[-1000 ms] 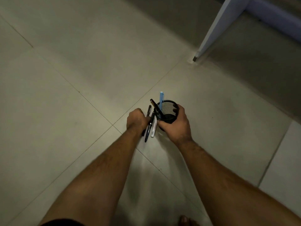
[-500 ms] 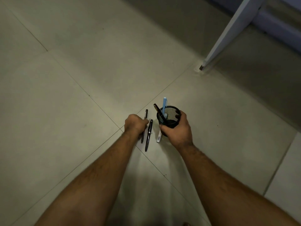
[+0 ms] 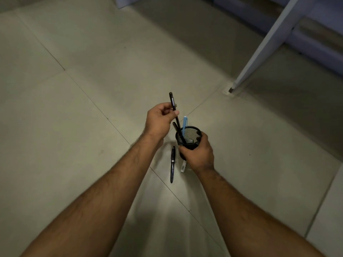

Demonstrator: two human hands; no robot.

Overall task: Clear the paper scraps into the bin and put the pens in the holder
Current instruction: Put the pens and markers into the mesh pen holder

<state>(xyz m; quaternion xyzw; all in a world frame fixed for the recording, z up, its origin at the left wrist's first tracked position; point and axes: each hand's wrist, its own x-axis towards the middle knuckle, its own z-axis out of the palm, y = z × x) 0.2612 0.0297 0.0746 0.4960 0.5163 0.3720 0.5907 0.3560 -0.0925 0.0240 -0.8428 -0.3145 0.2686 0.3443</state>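
Note:
My right hand point(image 3: 198, 154) grips a black mesh pen holder point(image 3: 193, 133) standing on the tiled floor. A light blue pen point(image 3: 184, 125) and a dark pen stand inside it. My left hand point(image 3: 159, 121) pinches a thin black pen point(image 3: 172, 102), tilted, with its lower end going into the holder's rim. On the floor just left of the holder lies a black pen point(image 3: 172, 164). A white pen point(image 3: 183, 166) lies partly hidden under my right hand. No paper scraps or bin are in view.
A pale slanted furniture leg point(image 3: 263, 47) meets the floor at the right rear, with a bluish frame point(image 3: 315, 43) behind it. Large grey floor tiles point(image 3: 83, 127) spread all around.
My left hand has lifted one thin black pen off the floor and brought it up and right over the holder. My right hand stays on the holder.

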